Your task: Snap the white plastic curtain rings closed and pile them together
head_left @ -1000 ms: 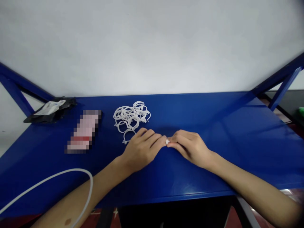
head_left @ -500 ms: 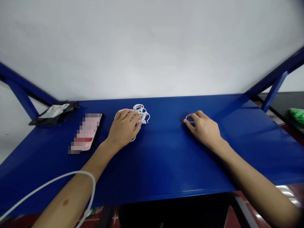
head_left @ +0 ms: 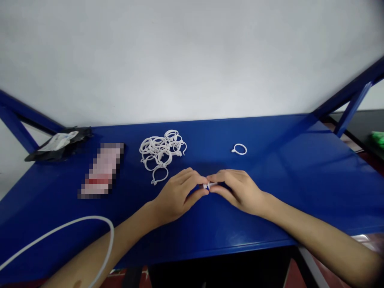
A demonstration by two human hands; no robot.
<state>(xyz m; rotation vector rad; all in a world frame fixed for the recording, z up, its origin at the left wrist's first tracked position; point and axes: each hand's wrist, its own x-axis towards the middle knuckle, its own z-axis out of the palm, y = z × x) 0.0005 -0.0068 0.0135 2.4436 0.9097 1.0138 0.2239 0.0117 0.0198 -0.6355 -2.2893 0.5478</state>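
Observation:
My left hand [head_left: 177, 195] and my right hand [head_left: 235, 190] meet fingertip to fingertip over the middle of the blue table [head_left: 300, 176]. Both pinch one small white plastic ring [head_left: 209, 185], mostly hidden by the fingers. A pile of several white rings [head_left: 160, 152] lies behind and to the left of my left hand. One single white ring [head_left: 239, 149] lies alone on the table behind my right hand.
A phone [head_left: 101, 170] lies at the left of the table, and a black packet with a white label [head_left: 58, 142] sits at the far left corner. A white cable [head_left: 60, 232] loops over my left forearm. Blue frame struts rise at both sides.
My left hand came back from the pile and my right hand left a single ring on the table; both hands now meet at the middle, pinching a ring.

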